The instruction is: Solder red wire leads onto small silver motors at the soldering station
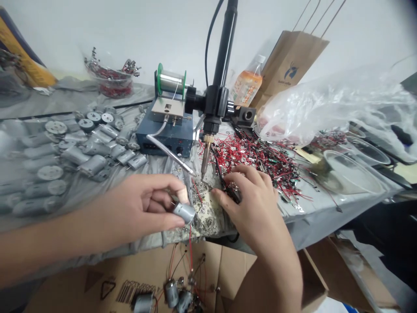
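My left hand (pixel 159 202) grips a small silver electric motor (pixel 184 212) between thumb and fingers, over the front edge of the bench. A red wire hangs just below that motor; I cannot tell whether it is joined to it. My right hand (pixel 249 195) is spread at the near edge of a heap of red and black wired parts (pixel 234 152), thumb apart from the curved fingers. Dark cables pass under its fingers, and its fingertips are partly hidden. Between the hands, the soldering iron (pixel 206 158) points down from its stand, beside the solder feed tube (pixel 172 155).
Many loose motors (pixel 93 165) lie on the left. A solder spool (pixel 171 81) tops the blue feeder box (pixel 166 134). Below the bench edge, a cardboard box (pixel 130 269) holds wired motors (pixel 171 292). Plastic bags (pixel 325 108) and clear tubs (pixel 352 174) are at right.
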`<action>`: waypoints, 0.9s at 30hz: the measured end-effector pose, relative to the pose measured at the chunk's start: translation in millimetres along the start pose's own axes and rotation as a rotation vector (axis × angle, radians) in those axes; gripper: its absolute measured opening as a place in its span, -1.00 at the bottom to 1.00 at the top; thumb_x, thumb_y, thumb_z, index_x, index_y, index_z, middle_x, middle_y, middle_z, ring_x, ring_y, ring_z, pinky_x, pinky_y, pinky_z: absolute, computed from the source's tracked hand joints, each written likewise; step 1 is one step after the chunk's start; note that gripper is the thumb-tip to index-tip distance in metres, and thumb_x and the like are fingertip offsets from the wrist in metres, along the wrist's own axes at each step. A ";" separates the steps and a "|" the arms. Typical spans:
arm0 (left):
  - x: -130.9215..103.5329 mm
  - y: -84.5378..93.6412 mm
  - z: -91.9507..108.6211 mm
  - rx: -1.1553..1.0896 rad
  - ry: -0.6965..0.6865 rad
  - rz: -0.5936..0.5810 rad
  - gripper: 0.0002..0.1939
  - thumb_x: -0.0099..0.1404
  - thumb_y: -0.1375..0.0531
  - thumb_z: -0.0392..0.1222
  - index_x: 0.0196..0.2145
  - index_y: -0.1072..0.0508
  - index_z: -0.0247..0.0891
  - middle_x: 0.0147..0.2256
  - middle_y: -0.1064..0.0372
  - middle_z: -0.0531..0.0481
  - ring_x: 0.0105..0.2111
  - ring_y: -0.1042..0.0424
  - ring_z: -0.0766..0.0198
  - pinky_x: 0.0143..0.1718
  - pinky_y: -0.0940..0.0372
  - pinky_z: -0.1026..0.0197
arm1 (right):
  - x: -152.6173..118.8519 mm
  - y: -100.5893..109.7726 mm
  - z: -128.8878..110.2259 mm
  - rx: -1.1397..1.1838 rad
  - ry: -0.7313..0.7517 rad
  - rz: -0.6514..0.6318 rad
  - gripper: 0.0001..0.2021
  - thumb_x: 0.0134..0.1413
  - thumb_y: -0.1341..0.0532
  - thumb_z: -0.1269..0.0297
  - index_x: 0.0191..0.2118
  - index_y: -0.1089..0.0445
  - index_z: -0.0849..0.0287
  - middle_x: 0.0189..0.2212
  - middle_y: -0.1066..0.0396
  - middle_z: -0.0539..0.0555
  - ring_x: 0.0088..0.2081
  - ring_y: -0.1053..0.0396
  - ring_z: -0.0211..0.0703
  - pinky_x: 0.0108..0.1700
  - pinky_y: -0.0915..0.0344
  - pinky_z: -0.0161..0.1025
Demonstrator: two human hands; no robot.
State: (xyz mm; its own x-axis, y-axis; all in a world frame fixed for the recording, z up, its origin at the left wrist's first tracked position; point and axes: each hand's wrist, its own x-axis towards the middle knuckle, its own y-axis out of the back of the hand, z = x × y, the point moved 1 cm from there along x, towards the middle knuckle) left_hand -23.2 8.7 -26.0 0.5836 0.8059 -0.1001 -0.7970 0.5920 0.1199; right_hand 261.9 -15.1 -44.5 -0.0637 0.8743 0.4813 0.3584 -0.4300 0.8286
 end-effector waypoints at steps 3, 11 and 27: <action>2.9 1.0 5.1 0.002 -0.016 0.070 -0.72 0.33 -0.62 -0.11 -0.15 -0.65 -0.18 -0.28 -0.72 -0.02 -0.29 -0.75 0.21 -0.26 -0.65 0.36 | 3.9 9.9 1.8 0.062 0.001 0.042 -0.91 0.46 -0.49 0.31 -0.07 -0.82 0.07 0.16 -0.77 0.25 0.18 -0.64 0.49 0.31 -0.45 0.47; 7.3 0.5 8.8 -0.040 -0.083 0.187 -0.71 0.31 -0.66 -0.16 -0.13 -0.68 -0.16 -0.15 -0.86 -0.05 -0.15 -0.90 0.16 -0.06 -0.77 0.33 | 9.2 37.9 -1.6 0.269 -0.015 0.236 -0.79 0.61 -0.39 0.22 -0.06 -0.84 0.02 0.09 -0.84 0.17 0.12 -0.76 0.19 0.28 -0.62 0.19; 11.9 -4.7 17.6 -0.094 -0.115 0.319 -0.64 0.20 -0.78 -0.24 -0.15 -0.77 -0.15 -0.10 -0.89 0.06 -0.10 -0.93 0.19 0.03 -0.78 0.38 | 22.2 12.6 3.3 0.806 0.298 0.169 -0.75 0.56 -0.43 0.50 0.01 -0.80 -0.03 -0.20 -0.77 0.00 -0.17 -0.65 -0.05 -0.07 -0.55 -0.01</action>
State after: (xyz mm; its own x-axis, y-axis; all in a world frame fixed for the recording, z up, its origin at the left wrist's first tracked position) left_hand -9.7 15.7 -10.4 0.3125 0.9491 0.0402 -0.9497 0.3112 0.0355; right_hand 268.0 -0.4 -24.4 -0.1505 0.6693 0.7276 0.9270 -0.1603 0.3392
